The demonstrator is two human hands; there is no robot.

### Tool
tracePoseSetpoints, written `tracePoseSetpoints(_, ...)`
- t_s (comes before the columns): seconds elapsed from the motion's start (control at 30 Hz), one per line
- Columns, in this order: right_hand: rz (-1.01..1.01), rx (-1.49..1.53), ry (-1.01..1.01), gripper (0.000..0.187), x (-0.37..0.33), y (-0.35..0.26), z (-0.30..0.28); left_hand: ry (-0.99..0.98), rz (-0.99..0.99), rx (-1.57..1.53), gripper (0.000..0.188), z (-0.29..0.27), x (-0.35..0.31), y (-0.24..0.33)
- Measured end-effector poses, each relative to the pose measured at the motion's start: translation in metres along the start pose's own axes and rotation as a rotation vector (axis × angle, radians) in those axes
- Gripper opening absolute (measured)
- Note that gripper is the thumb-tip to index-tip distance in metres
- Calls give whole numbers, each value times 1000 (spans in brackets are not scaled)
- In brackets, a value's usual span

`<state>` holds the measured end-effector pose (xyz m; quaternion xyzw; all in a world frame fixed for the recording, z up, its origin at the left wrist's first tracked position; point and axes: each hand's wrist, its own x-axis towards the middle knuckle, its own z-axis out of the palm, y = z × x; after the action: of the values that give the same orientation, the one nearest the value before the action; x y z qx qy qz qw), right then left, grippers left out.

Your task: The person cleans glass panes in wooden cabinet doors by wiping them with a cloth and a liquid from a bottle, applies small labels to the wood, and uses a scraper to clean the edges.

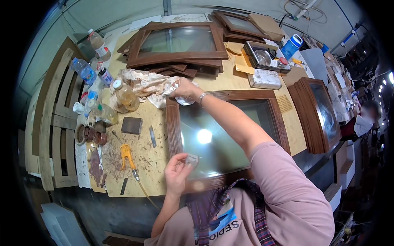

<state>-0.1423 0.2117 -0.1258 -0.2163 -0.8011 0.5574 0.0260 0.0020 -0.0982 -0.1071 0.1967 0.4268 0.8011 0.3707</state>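
A brown wood-framed glass panel (174, 127) lies flat in front of me, with a bright light reflected in its pane. My left hand (175, 174) pinches a small translucent, greyish piece (191, 160) over the panel's near left part; its exact kind is unclear. Stretched across the glass, my right arm reaches the far left corner of the frame. There my right hand (184, 89) is closed on a white rag (186, 101). Beside it spreads a crumpled, brown-stained cloth (141, 82).
Framed glass panels are stacked at the back (176, 57) and at the right (312, 115). Bottles (127, 98) crowd the left side. Nearer lie an orange air blow gun (126, 156), a dark block (131, 125) and a metal blade (152, 136). A person (363, 123) is far right.
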Motion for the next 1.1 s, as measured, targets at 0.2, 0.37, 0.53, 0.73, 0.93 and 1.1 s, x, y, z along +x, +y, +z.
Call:
tracePoseSetpoints(0.2,-20,31,22,19,-1,0,4,13,-9,15,35,-2,-1,-2)
tracePoseSetpoints(0.37,-40,66,39,19,4,6,4,-3,-18,11,34,-1,1,-1)
tracePoseSetpoints(0.53,-19,33,35,17,0,-1,7,-3,-12,13,34,-4,0,-1)
tracePoseSetpoints(0.73,-25,-70,-21,36,-9,7,-10,-8,-23,7,34,-3,1,-2)
tracePoseSetpoints(0.93,-39,-617,-13,79,-59,-34,-5,-4,-33,-1,34,-3,0,-2)
tracePoseSetpoints(1.1,-48,-591,-8,77,-60,-30,-6,-23,-34,2,34,-4,0,-1)
